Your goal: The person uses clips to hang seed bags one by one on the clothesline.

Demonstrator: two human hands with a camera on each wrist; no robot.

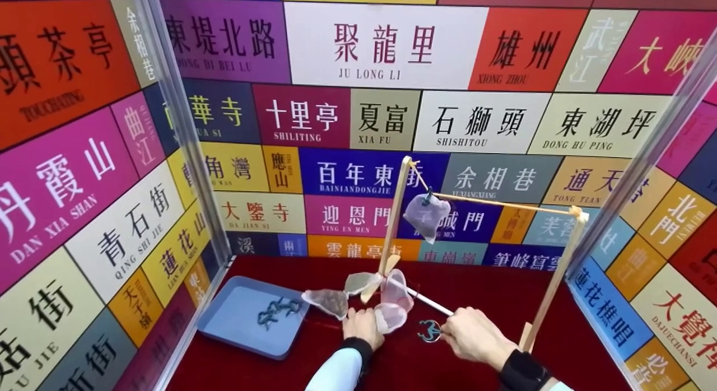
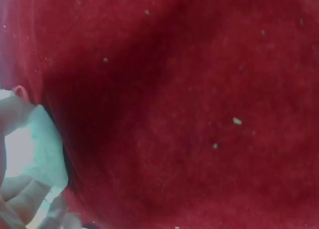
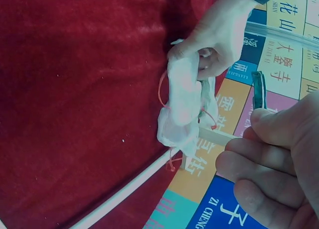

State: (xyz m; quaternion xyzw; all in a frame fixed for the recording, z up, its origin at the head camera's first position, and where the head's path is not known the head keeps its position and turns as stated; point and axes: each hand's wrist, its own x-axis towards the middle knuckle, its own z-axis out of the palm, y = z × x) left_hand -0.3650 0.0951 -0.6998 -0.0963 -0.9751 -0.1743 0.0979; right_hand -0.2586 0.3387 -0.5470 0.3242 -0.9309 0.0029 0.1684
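My left hand [image 1: 361,326] grips a small white gauzy pouch [image 1: 390,317] by its end; the right wrist view shows this hand [image 3: 219,37] and the pouch [image 3: 183,87] too. Light fabric [image 2: 47,149] lies between its fingers in the left wrist view. Between thumb and forefinger, my right hand [image 1: 479,338] pinches a dark green clip [image 1: 430,330] with a ring, just right of the pouch. More pouches with red cords, a grey one [image 1: 326,303] and a pinkish one [image 1: 395,290], lie around the stand's foot. Another pouch [image 1: 427,216] hangs by a green clip from a cord.
Two wooden posts [image 1: 395,212] carry the slack cord [image 1: 504,203], joined low down by a white rod [image 1: 428,301]. A blue tray [image 1: 224,318] with several green clips [image 1: 277,312] sits left on the red cloth [image 1: 269,268]. Sign-covered walls [image 1: 386,55] enclose the table.
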